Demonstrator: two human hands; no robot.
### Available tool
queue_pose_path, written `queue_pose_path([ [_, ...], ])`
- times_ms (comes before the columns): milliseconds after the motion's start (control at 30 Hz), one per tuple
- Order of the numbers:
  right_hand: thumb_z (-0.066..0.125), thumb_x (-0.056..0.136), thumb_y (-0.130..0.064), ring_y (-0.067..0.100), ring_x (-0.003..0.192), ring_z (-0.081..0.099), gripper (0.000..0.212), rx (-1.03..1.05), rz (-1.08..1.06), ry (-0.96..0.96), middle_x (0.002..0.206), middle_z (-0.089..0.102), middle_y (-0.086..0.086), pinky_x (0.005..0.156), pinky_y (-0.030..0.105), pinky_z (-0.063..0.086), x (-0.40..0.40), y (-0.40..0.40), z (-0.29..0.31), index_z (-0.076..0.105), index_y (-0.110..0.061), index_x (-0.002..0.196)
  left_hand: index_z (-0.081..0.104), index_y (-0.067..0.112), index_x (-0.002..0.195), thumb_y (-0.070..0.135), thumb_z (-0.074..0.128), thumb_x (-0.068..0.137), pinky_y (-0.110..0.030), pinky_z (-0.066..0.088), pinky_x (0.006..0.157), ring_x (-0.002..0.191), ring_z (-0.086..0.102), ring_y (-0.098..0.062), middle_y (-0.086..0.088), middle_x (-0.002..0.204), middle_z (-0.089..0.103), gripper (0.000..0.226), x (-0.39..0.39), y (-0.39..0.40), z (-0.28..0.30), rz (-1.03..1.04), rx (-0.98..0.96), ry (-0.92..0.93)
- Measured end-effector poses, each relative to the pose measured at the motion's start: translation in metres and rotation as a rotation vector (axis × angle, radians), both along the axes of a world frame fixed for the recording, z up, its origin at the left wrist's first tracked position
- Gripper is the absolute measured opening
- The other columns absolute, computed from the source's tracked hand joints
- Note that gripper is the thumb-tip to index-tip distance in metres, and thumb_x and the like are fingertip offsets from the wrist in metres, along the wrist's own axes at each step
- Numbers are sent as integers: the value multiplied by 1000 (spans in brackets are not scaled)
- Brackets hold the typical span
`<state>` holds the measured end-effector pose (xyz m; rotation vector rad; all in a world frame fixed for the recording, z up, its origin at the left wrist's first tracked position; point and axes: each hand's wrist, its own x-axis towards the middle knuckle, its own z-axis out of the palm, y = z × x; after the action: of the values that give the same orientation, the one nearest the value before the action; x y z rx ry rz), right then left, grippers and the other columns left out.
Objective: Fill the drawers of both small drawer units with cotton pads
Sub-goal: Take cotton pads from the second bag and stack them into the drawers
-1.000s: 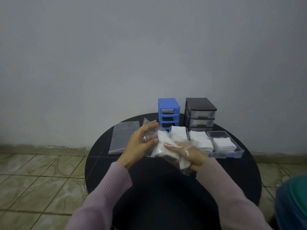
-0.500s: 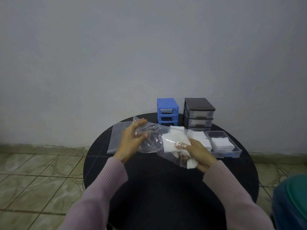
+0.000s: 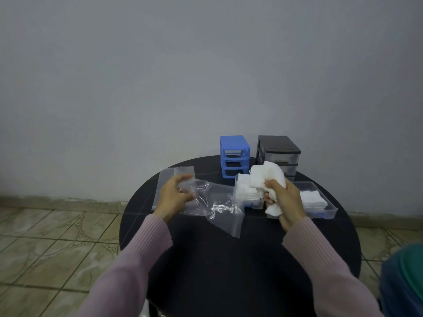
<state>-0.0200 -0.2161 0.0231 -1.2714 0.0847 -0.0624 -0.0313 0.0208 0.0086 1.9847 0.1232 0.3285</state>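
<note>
Two hands over the round black desk (image 3: 229,259), both busy! The right hand (image 3: 287,197) has its fingers (image 3: 270,185) curled tight round a crumpled bunch of white cotton pads (image 3: 266,176), held up above the clear drawers lying out on the desk. The left hand (image 3: 175,194) pinches a crinkled clear plastic bag (image 3: 217,207), fingers bent into the plastic, the bag trailing across the desk toward the middle. Beneath that hand lies a second flat plastic bag (image 3: 167,179). Look at the drawers: one clear drawer (image 3: 246,191) just left of the right hand holds a stack of pads, and another clear drawer (image 3: 320,202) on its right holds more white pads. At the back, side by side by the grey wall, stand the blue drawer unit (image 3: 234,156), its slots open and hollow, and the black drawer unit (image 3: 280,154), part hidden behind the raised bunch.
</note>
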Motion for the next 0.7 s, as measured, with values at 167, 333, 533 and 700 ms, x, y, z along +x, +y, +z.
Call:
queue_pose_path([
  [167,50,86,2,5,34,42,5,-128,338,123,49,53,2,32,15,29,-3,19,6,52,-1,89,49,17,132,-7,71,74,-10,50,56,79,60,-6,8,121,47,67,-2,9,4,-98,-95,38],
  [333,54,84,1,7,35,44,14,-127,375,238,63,52,11,31,16,29,0,37,-7,51,5,97,54,25,123,-4,78,65,-33,55,85,90,66,-17,3,134,48,69,-3,19,1,-102,-220,-36],
  [533,55,83,-1,7,37,44,7,-200,373,276,57,54,10,32,16,31,3,48,-6,55,4,88,61,28,115,27,79,59,-34,56,84,104,63,-22,0,126,56,59,-1,31,4,-105,-317,-63],
  [700,53,84,2,7,35,43,5,-142,391,323,60,50,11,31,15,29,5,47,-4,51,4,89,58,20,120,41,58,87,-27,50,82,110,55,-18,0,128,53,39,9,39,6,38,44,-147],
])
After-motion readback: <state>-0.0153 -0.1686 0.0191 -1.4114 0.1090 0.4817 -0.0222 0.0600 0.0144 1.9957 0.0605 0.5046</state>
